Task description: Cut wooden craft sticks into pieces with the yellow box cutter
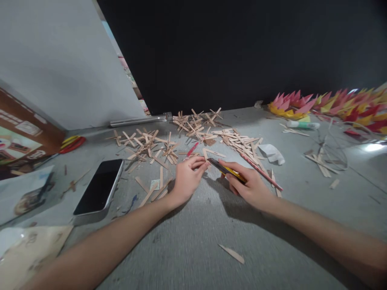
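Note:
My left hand [189, 177] is closed in a pinch on a short wooden stick [205, 154], whose upper end sticks out past the fingertips. Wrapped around a yellow and black box cutter [231, 171], my right hand [248, 181] holds it slanted, its dark front end close to the stick and the left fingertips. Just beyond both hands lie a small red strip [192, 149] and a loose pile of wooden sticks [238, 141]. Whether the cutter's blade touches the stick cannot be made out.
A phone [99, 186] lies at the left, with crossed stick pieces [148, 145] beyond it. A red patterned stick [261, 171], white tissue [272, 154], glue tube [303, 125] and pink-yellow paper crafts [292, 105] are on the right. A wood sliver [232, 254] lies in front.

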`<state>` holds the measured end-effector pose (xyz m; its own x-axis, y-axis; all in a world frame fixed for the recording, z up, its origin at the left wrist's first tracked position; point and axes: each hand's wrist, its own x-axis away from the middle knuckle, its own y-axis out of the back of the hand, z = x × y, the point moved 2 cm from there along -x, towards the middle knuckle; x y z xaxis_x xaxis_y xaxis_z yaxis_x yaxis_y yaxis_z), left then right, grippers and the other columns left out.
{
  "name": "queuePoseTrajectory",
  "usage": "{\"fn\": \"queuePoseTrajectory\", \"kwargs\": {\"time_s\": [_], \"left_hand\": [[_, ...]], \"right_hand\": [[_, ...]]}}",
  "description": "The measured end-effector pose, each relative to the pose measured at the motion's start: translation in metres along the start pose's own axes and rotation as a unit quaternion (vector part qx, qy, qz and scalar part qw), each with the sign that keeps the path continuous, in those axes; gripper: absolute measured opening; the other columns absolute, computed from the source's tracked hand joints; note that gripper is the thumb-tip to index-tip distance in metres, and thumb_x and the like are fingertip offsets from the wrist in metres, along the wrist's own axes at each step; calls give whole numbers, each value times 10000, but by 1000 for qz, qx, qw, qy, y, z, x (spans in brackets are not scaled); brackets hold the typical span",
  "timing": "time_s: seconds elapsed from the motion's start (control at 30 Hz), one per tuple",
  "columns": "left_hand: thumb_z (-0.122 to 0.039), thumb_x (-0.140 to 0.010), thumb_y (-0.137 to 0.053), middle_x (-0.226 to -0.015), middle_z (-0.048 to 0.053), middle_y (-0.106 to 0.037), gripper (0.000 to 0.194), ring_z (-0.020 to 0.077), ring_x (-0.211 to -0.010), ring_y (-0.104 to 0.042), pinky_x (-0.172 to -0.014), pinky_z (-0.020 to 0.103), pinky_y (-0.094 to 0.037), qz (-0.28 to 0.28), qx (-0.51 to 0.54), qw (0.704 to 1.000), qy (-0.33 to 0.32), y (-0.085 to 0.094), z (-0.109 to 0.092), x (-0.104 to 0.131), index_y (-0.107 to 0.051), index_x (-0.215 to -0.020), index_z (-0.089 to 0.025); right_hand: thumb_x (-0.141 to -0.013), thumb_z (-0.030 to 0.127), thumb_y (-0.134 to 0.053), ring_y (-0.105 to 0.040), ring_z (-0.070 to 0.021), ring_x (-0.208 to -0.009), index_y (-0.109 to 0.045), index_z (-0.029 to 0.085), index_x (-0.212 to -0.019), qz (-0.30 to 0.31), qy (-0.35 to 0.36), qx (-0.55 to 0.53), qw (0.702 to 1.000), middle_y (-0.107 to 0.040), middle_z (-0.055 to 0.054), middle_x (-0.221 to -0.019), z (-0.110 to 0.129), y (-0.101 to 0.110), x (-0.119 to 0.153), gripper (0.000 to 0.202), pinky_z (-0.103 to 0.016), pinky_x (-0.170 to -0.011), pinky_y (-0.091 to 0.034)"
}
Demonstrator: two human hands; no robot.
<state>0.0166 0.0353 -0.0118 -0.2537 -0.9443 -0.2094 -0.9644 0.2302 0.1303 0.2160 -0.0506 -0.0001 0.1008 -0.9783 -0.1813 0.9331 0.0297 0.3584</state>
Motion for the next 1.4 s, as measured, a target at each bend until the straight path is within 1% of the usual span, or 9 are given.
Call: {"fn": "queuePoseTrajectory", "kwargs": {"time_s": [0.23, 0.57, 0.67, 0.73, 0.83, 0.9, 1.0, 1.1, 1.4], "left_hand": [[-397, -869, -818, -954, 91, -824, 247, 250, -901, -805, -782, 305, -613, 3, 12, 1000, 4, 0, -2, -1, -750, -940, -170], [-387, -871, -802, -968, 88, -824, 226, 256, -905, -809, -789, 315, -627, -3, 0, 1000, 9, 0, -1, -1, -754, -953, -182], [-401, -873, -801, -954, 90, -826, 241, 257, -897, -810, -782, 318, -631, 2, 2, 1000, 9, 0, -1, -1, -752, -952, -179], [-397, -870, -808, -951, 88, -826, 241, 254, -891, -810, -777, 316, -630, -1, 3, 1000, 9, 0, 0, -1, -753, -956, -178], [-372, -876, -805, -951, 82, -828, 214, 252, -899, -809, -790, 321, -626, -8, -2, 1000, 11, -1, -1, 0, -756, -961, -182], [-351, -881, -796, -958, 80, -829, 192, 251, -914, -810, -807, 326, -626, -7, -4, 1000, 10, -1, -1, 0, -755, -963, -183], [-345, -880, -791, -966, 83, -829, 186, 250, -918, -810, -808, 327, -630, -5, -2, 1000, 7, -1, -3, 0, -754, -960, -180], [-349, -880, -792, -978, 90, -831, 191, 254, -924, -811, -806, 329, -639, -6, -5, 1000, 6, -1, -2, -1, -757, -961, -180], [-339, -914, -776, -1013, 89, -829, 157, 256, -942, -814, -846, 343, -644, -9, -33, 999, -12, 0, 4, 0, -761, -984, -199]], "right_hand": [[-1025, 378, -636, -483, -67, -470, -635, 219, -1447, 22, -64, -140, 988, -666, -6, -875, 2, 3, -5, 451, -227, -409, -326], [-984, 406, -698, -466, -58, -434, -626, 228, -1437, 43, -140, -259, 955, -727, -31, -948, -1, 5, -10, 492, -211, -345, -241], [-1008, 393, -664, -464, -67, -435, -622, 228, -1458, 39, -119, -204, 971, -731, -30, -917, 0, 5, -9, 482, -217, -359, -282], [-1038, 352, -611, -536, -96, -487, -630, 226, -1468, 24, -67, -97, 993, -741, -40, -895, 2, 5, -7, 448, -234, -421, -392], [-1055, 282, -548, -741, -202, -864, -658, 226, -1449, -8, 58, 72, 996, -779, -117, -1125, 8, 2, -4, 413, -327, -716, -590], [-1058, 267, -526, -740, -247, -1074, -659, 227, -1449, -17, 111, 119, 987, -753, -141, -1280, 10, 0, -2, 415, -386, -877, -599], [-1069, 289, -517, -727, -203, -795, -637, 223, -1471, -11, 65, 90, 994, -784, -105, -1045, 8, 0, -1, 425, -335, -697, -584], [-1065, 309, -539, -563, -149, -533, -621, 237, -1487, 4, -13, 21, 1000, -670, -1, -721, 5, 1, -1, 436, -270, -500, -454], [-1001, 409, -639, -493, -72, -423, -587, 249, -1479, 14, -127, -202, 971, -728, -32, -968, 9, -6, 1, 507, -214, -337, -282]]}}
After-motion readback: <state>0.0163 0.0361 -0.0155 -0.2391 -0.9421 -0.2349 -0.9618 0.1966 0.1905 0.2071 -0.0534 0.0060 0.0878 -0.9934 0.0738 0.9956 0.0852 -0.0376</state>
